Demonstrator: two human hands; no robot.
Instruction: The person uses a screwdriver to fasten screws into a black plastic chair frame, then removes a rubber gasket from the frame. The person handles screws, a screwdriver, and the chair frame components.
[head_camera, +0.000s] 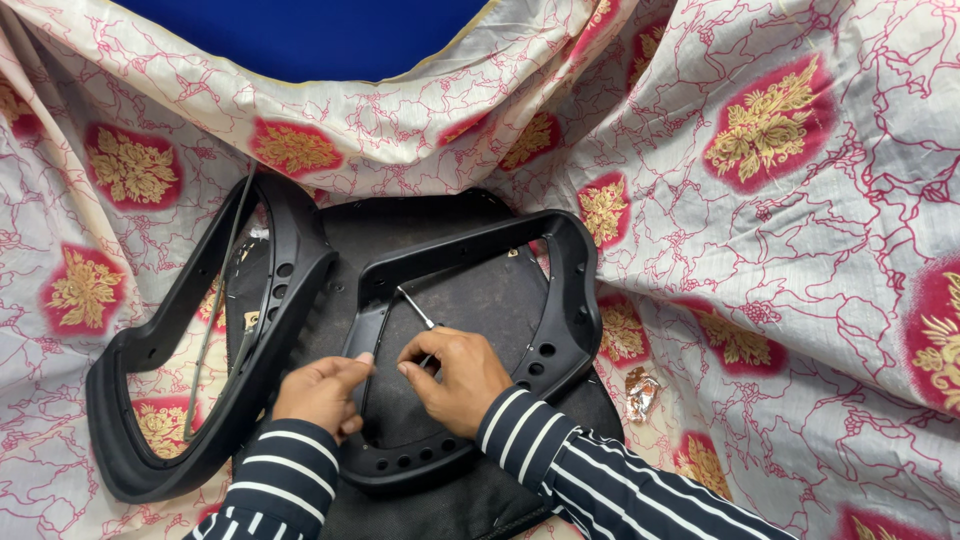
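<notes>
The right hand (455, 372) pinches a thin metal tool (416, 310), a slim silver rod, between thumb and fingertips, its tip angled up and left toward the inner edge of a black plastic frame (570, 300). The left hand (322, 392) has its grip closed on that frame's left rail, thumb pressed against the inner edge, steadying it. Both arms wear dark sleeves with white stripes.

The frame is a curved, open loop with rows of small round holes. It looks rigid and fairly light, smooth enough to slip, so the thick rails seem the safest place to hold. The rod looks stiff but slender, best held near its lower end.

The frame lies on a black mesh panel (470, 300). A second black frame (250, 340) lies just to the left, touching it. Everything rests on cream cloth (800, 250) printed with red and gold flowers. A small crumpled foil scrap (640, 392) lies to the right.
</notes>
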